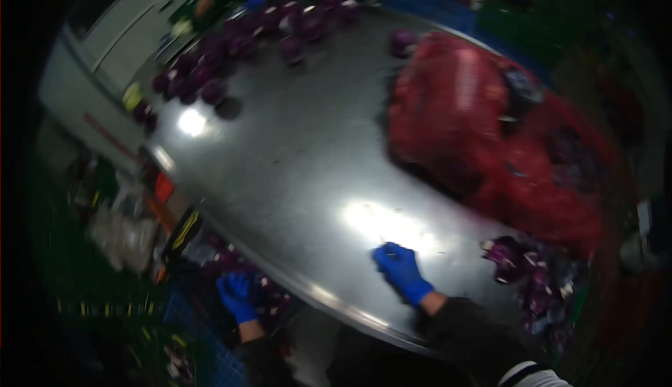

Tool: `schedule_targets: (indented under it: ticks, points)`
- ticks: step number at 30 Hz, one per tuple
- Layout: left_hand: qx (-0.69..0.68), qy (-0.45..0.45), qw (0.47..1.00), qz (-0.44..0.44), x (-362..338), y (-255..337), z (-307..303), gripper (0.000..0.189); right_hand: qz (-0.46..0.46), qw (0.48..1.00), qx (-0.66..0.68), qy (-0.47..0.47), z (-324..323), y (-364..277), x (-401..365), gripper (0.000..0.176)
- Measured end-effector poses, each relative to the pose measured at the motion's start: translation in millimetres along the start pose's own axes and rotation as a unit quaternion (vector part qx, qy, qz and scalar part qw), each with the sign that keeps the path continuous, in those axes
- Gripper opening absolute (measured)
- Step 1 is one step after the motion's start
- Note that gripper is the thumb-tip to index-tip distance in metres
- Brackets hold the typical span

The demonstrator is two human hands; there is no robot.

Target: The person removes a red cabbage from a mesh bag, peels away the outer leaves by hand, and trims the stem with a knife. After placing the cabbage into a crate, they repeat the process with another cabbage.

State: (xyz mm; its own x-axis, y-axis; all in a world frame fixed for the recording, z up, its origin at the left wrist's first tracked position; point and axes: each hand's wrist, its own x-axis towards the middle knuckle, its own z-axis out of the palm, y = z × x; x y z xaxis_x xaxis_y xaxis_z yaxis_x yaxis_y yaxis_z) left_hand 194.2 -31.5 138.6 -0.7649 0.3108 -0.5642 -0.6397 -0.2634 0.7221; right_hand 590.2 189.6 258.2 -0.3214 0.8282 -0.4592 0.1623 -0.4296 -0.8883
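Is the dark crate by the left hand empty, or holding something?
It holds something: purple and whitish pieces show inside the crate, near the left hand; how full, I cannot tell.

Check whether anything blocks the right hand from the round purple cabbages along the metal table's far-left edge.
Nothing visible does: between the blue-gloved right hand and the round purple cabbages lies only the shiny grey metal tabletop. The bulging red sack sits off to the right of that line.
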Motion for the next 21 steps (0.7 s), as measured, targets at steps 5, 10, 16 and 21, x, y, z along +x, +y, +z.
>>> schedule_targets:
  ticks: [5,10,16,21]
  points:
    - [0.200,-0.137,0.946,0.214,-150,47,142,0.047,0.009,0.995,-0.007,-0.099,-54,-9,-61,0.023]
    - [0.240,-0.314,0.875,0.281,-278,3,256,0.044,-0.009,0.989,0.140,0.040,-193,90,-143,0.023]
    - [0.266,-0.564,0.761,0.180,-404,-129,380,0.031,-0.017,0.948,0.235,0.213,-363,186,-227,0.033]
    - [0.303,-0.680,0.656,0.122,-477,-216,457,0.029,0.020,0.906,0.181,0.382,-425,169,-291,0.017]
